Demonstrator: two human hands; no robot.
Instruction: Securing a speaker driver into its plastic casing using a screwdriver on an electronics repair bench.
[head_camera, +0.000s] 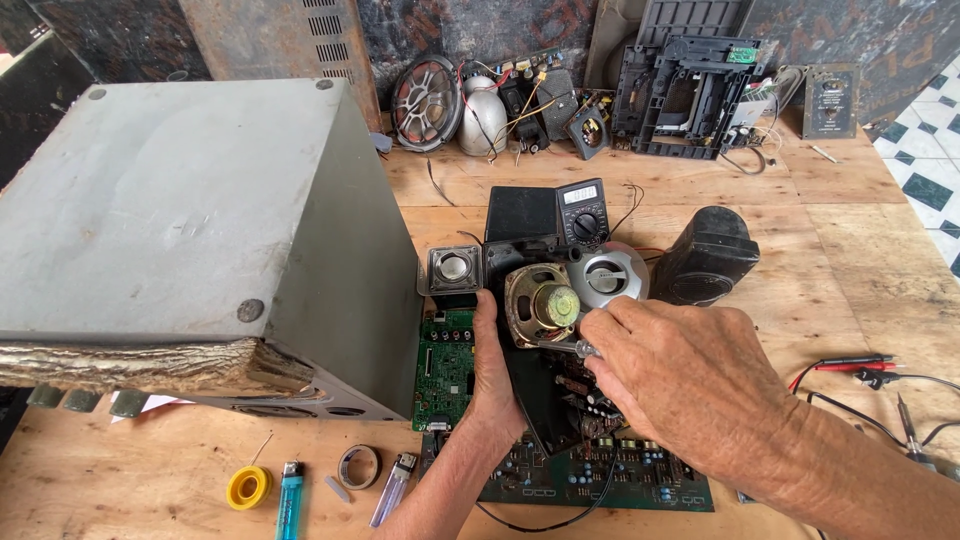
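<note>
Two bare hands meet over a crowded patch in the middle of the wooden bench. The left hand lies along the left edge of a black speaker housing, fingers wrapped against its side in a closed grip on it. The right hand comes in from the lower right with its grip pinched shut on a thin metal screwdriver, whose shaft points left toward the rim of a bare speaker driver seated in the top of the housing; whether the tip touches that rim cannot be told.

Just left of the left hand a green circuit board lies flat, its left edge tucked against a big grey cabinet that fills the whole left side of the bench. A longer dark green board lies under the housing toward the near edge. Behind the driver sit a small square speaker, a multimeter, a round silver speaker and a black speaker box, all close together.

Open wood lies to the right, up to red and black test leads. Near the front edge lie a yellow tape roll, a blue lighter, a grey tape ring and a clear lighter.
</note>
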